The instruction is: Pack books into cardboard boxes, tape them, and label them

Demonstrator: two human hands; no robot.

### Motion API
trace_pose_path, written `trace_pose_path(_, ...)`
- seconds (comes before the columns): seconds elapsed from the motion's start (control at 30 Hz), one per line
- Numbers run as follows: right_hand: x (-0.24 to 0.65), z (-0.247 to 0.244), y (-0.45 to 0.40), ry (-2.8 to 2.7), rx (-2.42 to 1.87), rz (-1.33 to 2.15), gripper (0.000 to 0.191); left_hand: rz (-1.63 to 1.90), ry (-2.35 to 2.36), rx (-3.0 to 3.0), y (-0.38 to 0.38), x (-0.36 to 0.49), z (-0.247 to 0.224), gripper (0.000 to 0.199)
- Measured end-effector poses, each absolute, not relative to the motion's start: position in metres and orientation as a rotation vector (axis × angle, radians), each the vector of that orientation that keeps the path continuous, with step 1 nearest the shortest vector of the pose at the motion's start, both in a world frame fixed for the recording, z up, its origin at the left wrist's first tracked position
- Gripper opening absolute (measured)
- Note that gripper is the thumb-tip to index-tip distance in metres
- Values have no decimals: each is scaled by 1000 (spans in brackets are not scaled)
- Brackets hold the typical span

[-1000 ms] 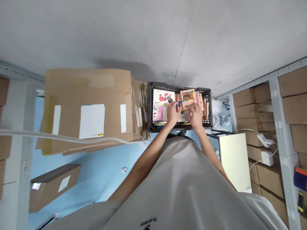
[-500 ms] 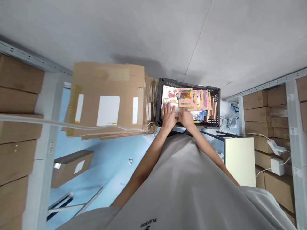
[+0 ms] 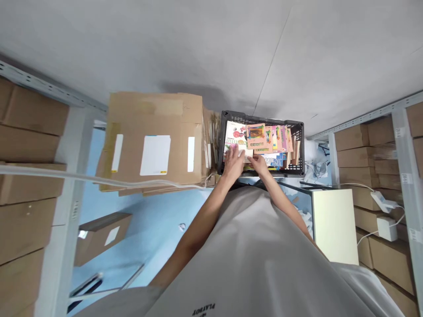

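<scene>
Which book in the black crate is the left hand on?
The white book with red shapes on its cover, at the left end of the crate, under the left hand; the pink books overlap to its right.

one black crate [image 3: 302, 149], two hands [image 3: 234, 164]

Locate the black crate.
Head view, right of centre: the crate sits between the cardboard stack and the white plastic, books inside.

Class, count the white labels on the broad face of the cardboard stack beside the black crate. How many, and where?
3: a narrow label at left, a wide label in the middle, another narrow label at right. None looks hidden.
</scene>
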State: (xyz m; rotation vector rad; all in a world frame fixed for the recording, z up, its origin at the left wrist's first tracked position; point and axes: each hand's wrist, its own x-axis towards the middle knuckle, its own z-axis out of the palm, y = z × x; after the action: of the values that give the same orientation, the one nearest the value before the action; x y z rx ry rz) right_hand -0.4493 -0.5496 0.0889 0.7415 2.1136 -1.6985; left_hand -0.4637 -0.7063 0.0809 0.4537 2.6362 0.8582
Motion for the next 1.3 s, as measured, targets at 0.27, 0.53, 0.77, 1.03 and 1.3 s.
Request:
trace_pose_path(0.27, -444, 120, -558, 1499, 1048, -2095, 23, 1454, 2453, 354, -740, -482, 103, 60)
trace_pose_path(0.53, -389, 168, -538, 1062, 1109, -2278, 27, 2093, 1774, -632, -746, -473, 146, 73)
trace_pose_path(0.77, -284, 215, -544, 785, 1078, -2409, 32, 2071, 1812, -207, -723, -466, 190, 68)
trace_pose_path(1.03, -190, 255, -477, 1323, 1199, -2680, 59, 1850, 1723, 129, -579, -426, 193, 75)
trace_pose_path(1.3, -69, 202, -360, 1983, 1554, -2498, 67, 1451, 1417, 451, -403, -297, 182, 71)
